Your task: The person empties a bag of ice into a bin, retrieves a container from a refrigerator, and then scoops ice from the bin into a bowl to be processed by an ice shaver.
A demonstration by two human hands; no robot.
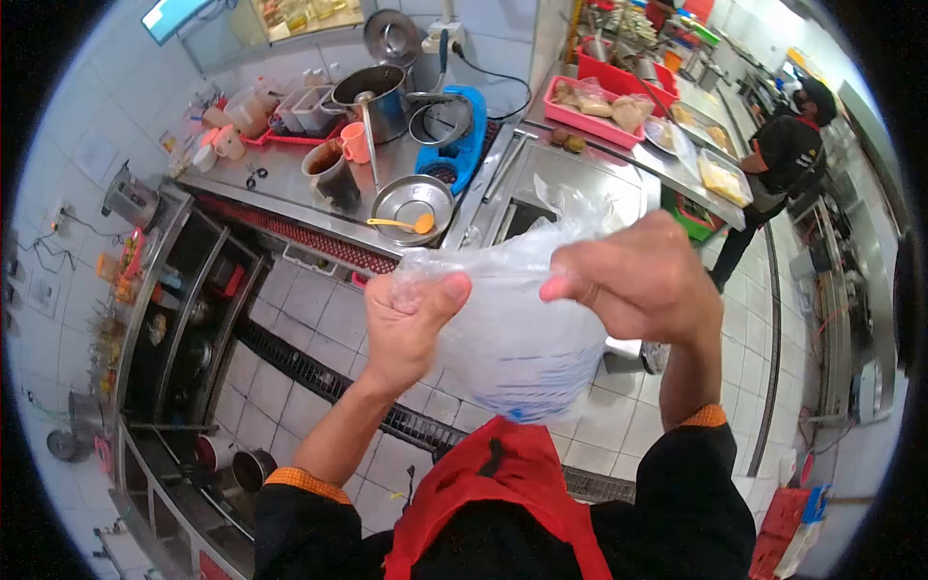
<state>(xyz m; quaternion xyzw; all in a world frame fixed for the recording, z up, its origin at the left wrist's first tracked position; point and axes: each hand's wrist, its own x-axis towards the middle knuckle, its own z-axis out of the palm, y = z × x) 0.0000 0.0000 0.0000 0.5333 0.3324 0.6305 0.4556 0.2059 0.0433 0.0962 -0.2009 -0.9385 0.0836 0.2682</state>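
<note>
A translucent plastic bag (517, 329) with blue printing near its bottom hangs in front of my red apron. At the left of its gathered top, my left hand (411, 314) is closed with the thumb pressed on the plastic. My right hand (643, 285) pinches the upper right edge with fingers curled in. Between the hands the bag's mouth is bunched, and loose plastic sticks up behind it. The bag looks full and whitish, but what is inside cannot be made out.
Beyond the bag, a steel counter holds a metal bowl (414, 205) with a yellow spoon (423, 223), a large pot (372, 97), a blue rack (466, 135) and a pitcher (331, 176). A red tray (594, 116) of bagged food stands further right. Another person (793, 145) works there.
</note>
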